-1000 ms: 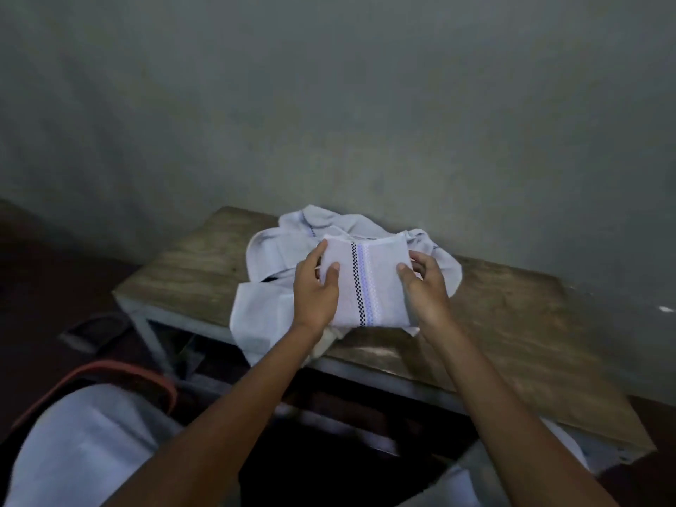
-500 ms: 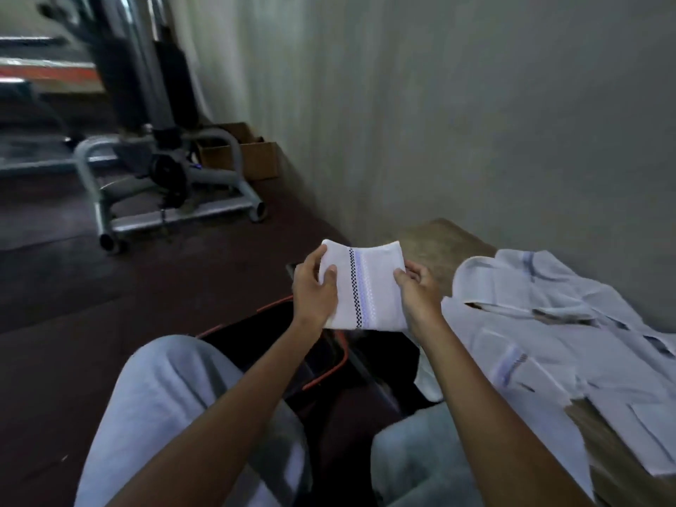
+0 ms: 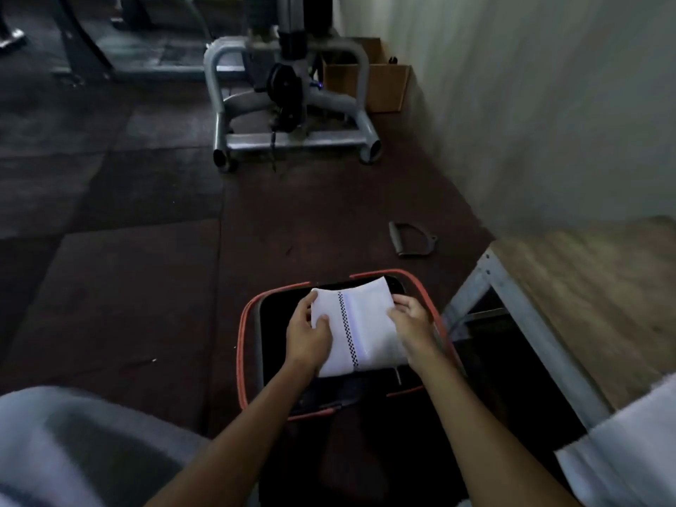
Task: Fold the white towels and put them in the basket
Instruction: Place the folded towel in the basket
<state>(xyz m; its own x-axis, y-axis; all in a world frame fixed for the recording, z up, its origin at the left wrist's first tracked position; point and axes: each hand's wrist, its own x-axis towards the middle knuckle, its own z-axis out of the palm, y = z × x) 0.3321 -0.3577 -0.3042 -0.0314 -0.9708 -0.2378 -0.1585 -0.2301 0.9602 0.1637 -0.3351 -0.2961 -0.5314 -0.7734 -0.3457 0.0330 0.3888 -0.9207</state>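
Note:
A folded white towel with a black checked stripe and a blue stripe hangs over the black basket with an orange rim on the floor. My left hand grips the towel's left edge, thumb on top. My right hand grips its right edge. The basket's inside is dark and what it holds cannot be made out. More white towel cloth shows at the lower right edge, hanging off the wooden table.
A grey metal exercise machine frame stands on the dark floor ahead, with a cardboard box by the wall behind it. A small dark handle lies on the floor past the basket. My knee is at lower left.
I have turned left from the table, carrying the folded towel in both hands from above the towel pile to over the basket on the floor.

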